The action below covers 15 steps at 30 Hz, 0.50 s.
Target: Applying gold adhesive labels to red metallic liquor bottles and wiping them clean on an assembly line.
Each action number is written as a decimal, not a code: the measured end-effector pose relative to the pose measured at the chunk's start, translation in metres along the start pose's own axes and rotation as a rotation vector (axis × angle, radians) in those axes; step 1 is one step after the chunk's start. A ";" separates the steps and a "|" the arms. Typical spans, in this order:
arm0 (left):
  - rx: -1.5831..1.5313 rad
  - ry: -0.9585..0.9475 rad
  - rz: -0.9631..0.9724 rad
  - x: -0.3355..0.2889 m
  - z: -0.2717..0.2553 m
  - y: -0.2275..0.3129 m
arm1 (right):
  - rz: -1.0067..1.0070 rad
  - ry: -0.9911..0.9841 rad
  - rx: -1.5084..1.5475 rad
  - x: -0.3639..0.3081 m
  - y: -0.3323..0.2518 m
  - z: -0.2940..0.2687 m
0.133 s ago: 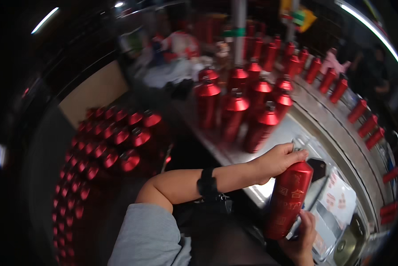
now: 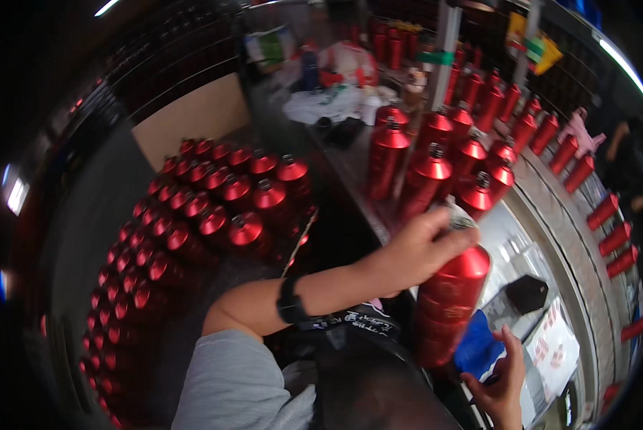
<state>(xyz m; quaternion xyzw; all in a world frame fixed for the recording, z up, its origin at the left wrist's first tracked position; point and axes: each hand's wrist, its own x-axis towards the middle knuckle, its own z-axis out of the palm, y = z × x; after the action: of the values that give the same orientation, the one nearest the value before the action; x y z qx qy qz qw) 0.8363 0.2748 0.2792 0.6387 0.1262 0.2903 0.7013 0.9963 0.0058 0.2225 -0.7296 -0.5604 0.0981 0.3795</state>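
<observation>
A tan board (image 2: 192,120) stands at the upper left. Farther along lie a crumpled white plastic bag (image 2: 323,104) and a red-and-white bag (image 2: 350,63). Green tape (image 2: 436,57) wraps a metal post (image 2: 446,32); a yellow sheet (image 2: 548,56) hangs near a second post (image 2: 529,36). On the right are a pink glove (image 2: 583,133), a dark-clothed person (image 2: 635,158) and a glowing tube light (image 2: 626,68).

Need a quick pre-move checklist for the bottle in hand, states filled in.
1. Left hand gripping red bottle: ok, closed at its neck end.
2. Right hand supporting the bottle: not ok, open and apart from it.
3. Bottle's base resting on something: cannot tell, too dark beneath.
4. Blue item clear of right hand: cannot tell, contact unclear.
5. Standing bottles beyond upright: ok.
</observation>
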 end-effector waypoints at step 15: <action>1.104 1.426 0.179 -0.298 -0.181 -0.002 | -0.007 -0.242 0.040 0.062 -0.012 0.026</action>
<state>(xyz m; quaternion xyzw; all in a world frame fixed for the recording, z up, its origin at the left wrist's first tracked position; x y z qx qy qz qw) 0.4997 0.2545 0.1918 0.5601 0.6020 0.5685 0.0255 0.9946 0.0736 0.2296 -0.7028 -0.6025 0.1953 0.3239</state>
